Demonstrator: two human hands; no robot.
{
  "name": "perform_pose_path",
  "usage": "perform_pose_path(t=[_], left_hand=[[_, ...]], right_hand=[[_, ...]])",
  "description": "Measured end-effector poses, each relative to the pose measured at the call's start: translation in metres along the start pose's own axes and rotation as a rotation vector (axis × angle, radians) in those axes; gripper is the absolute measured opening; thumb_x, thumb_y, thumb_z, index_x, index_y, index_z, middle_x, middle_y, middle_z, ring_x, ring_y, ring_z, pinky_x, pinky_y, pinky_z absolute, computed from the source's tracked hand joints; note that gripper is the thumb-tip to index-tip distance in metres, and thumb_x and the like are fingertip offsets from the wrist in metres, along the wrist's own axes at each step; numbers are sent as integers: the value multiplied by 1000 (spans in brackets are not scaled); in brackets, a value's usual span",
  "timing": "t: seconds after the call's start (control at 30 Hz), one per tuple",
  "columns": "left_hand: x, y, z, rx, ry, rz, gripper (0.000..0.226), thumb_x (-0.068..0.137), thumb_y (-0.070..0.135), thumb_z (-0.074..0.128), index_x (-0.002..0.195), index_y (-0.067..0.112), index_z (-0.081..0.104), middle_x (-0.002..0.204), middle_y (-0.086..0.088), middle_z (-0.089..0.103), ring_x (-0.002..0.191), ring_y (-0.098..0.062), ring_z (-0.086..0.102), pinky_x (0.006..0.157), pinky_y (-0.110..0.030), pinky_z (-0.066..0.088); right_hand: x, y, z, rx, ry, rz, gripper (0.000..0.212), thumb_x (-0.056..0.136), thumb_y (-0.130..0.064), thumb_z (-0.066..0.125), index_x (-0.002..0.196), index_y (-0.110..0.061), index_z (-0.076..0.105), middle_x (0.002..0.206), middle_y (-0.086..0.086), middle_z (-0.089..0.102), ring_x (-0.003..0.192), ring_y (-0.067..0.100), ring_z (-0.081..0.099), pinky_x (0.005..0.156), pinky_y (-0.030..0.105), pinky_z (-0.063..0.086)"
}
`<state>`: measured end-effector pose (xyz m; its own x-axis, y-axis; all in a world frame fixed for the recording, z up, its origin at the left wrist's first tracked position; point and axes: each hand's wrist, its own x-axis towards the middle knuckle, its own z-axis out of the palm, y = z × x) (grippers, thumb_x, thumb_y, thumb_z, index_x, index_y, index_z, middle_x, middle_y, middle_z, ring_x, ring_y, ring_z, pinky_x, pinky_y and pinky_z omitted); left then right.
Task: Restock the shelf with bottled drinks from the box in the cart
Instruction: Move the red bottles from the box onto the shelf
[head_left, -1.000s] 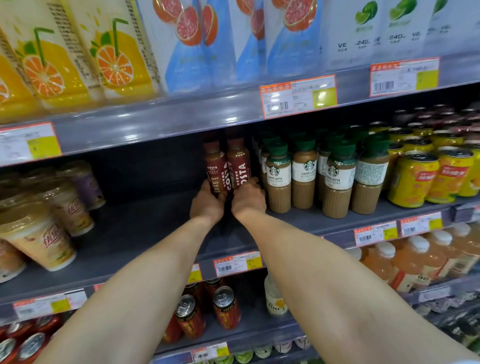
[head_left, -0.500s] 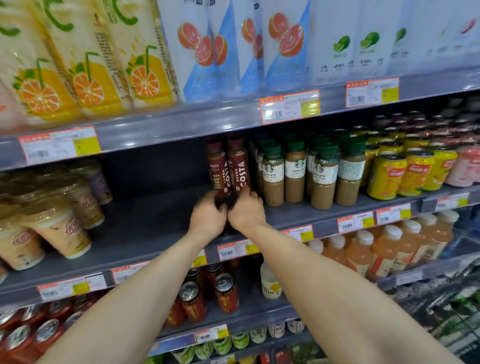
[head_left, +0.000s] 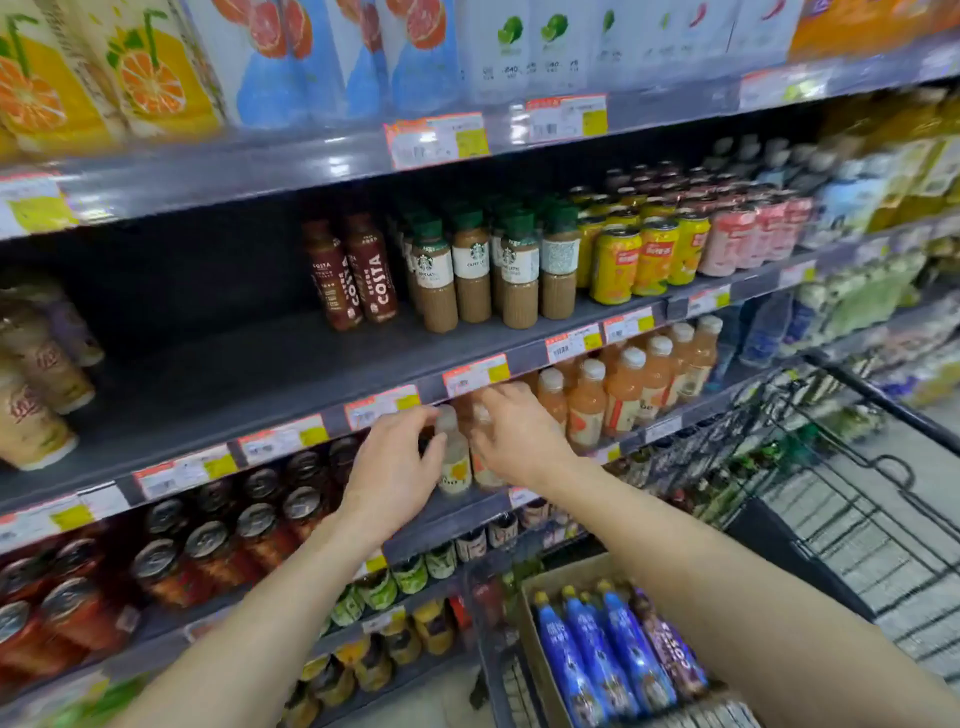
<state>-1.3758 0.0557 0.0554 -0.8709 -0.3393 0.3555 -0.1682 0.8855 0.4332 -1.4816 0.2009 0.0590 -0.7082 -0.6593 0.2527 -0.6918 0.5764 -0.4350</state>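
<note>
Both hands sit in the middle of the frame in front of the shelf edges, the left hand and the right hand with relaxed, loosely spread fingers and nothing visibly held. A pale bottle on the lower shelf shows between them; blur hides whether a fingertip touches it. The task's drinks, blue and purple bottles, lie packed in the cardboard box at lower right, inside the wire cart. With both hands free and low, they look ready to reach down there. The target is likely the dark shelf at centre left, where two brown coffee bottles stand beside a wide bare stretch. Green-capped coffee bottles and yellow cans crowd its right side. Cups hem in the left, so new bottles should go between them.
</note>
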Motion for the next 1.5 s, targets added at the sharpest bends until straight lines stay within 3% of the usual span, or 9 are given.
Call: perform_pose_path(t=[0.2, 0.33, 0.53, 0.77, 0.87, 1.07, 1.2, 1.4, 1.5], left_hand=[[-58, 27, 106, -48, -189, -139, 35, 96, 36, 56, 128, 23, 60, 120, 2, 65, 117, -17, 54, 87, -28, 41], [-94, 50, 182, -70, -343, -265, 35, 92, 35, 59, 125, 25, 61, 119, 3, 66, 117, -16, 55, 98, -30, 43], [-136, 85, 286, -82, -662, -375, 31, 96, 32, 52, 123, 18, 57, 119, -6, 63, 118, -27, 53, 96, -35, 43], [-154, 121, 395, -59, -874, -479, 29, 93, 29, 54, 119, 15, 58, 121, -11, 64, 118, -30, 55, 93, -37, 47], [-154, 135, 438, -49, -915, -571, 31, 93, 31, 56, 118, 13, 58, 122, -14, 63, 117, -33, 57, 93, -39, 48], [-148, 154, 507, -88, -912, -762, 31, 91, 31, 62, 116, 12, 61, 119, -12, 66, 109, -30, 64, 81, -34, 50], [-148, 161, 537, -68, -945, -903, 38, 89, 25, 65, 123, 9, 61, 121, -12, 65, 109, -31, 64, 88, -35, 53], [-144, 175, 564, -9, -945, -1067, 60, 89, 33, 69, 135, 6, 43, 124, -11, 56, 108, -30, 61, 85, -36, 53], [-147, 175, 569, 4, -854, -1061, 56, 91, 33, 67, 133, 11, 36, 123, -11, 52, 105, -30, 61, 75, -34, 45]], right_hand=[[-61, 115, 31, -49, -220, 92, 41, 92, -25, 57, 129, -8, 52, 121, 13, 56, 115, 34, 48, 92, 43, 46], [-102, 194, 53, -83, -361, 229, 42, 91, -25, 56, 130, -11, 52, 121, 11, 57, 116, 32, 48, 95, 41, 45], [-160, 303, 92, -142, -537, 453, 49, 89, -34, 57, 132, -13, 51, 125, 12, 57, 119, 32, 50, 98, 38, 44], [-223, 400, 150, -139, -658, 672, 37, 87, -32, 56, 122, -21, 56, 117, 15, 65, 105, 34, 64, 82, 37, 51], [-234, 428, 172, -140, -662, 685, 41, 86, -35, 58, 124, -22, 57, 109, 14, 69, 101, 33, 66, 81, 36, 52], [-238, 460, 202, -154, -615, 915, 35, 85, -33, 62, 115, -16, 57, 116, 11, 65, 108, 30, 64, 86, 35, 51], [-245, 465, 219, -189, -667, 1014, 40, 90, -31, 59, 122, -9, 52, 123, 13, 59, 112, 32, 62, 90, 40, 52], [-248, 471, 229, -196, -669, 1030, 38, 93, -30, 56, 124, -10, 50, 129, 12, 49, 110, 30, 61, 91, 39, 50], [-253, 472, 232, -159, -660, 1050, 42, 91, -37, 61, 123, -11, 48, 131, 12, 45, 108, 31, 62, 87, 37, 49]])
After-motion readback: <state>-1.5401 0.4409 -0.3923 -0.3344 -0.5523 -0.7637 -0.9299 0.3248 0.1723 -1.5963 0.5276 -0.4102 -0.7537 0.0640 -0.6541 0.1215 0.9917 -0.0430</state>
